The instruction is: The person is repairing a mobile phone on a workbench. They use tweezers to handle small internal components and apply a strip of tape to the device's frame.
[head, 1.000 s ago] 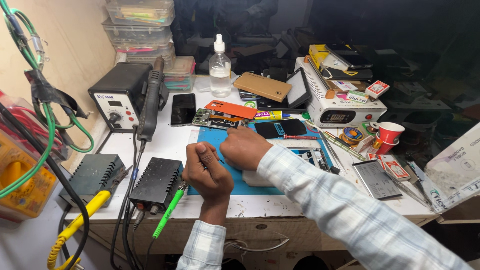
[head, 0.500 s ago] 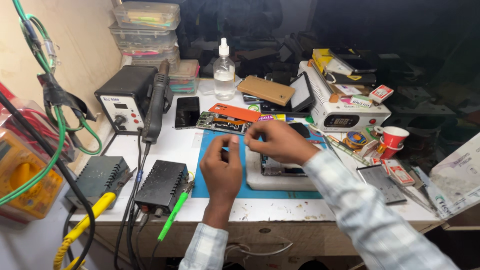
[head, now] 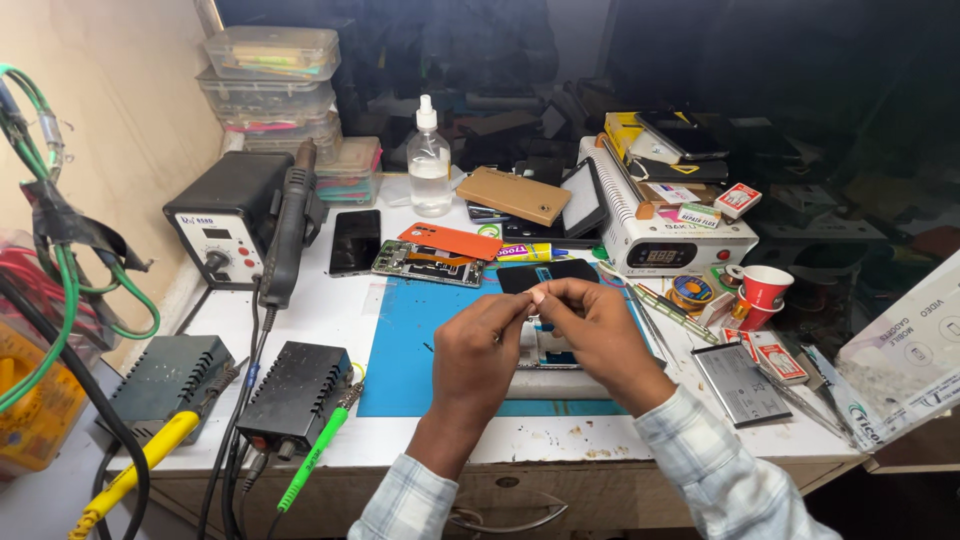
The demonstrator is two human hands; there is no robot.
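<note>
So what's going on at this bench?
A person sits at a cluttered repair bench. Both hands, left hand and right hand, meet over a blue mat, fingertips pinching something too small to make out. Under them lies an opened phone. A soldering station stands to the left.

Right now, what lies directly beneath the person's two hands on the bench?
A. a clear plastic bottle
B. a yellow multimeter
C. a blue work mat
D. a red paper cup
C: the left hand and right hand meet, fingertips together, above the blue work mat, while the red paper cup and clear plastic bottle stand well away from them.
</note>
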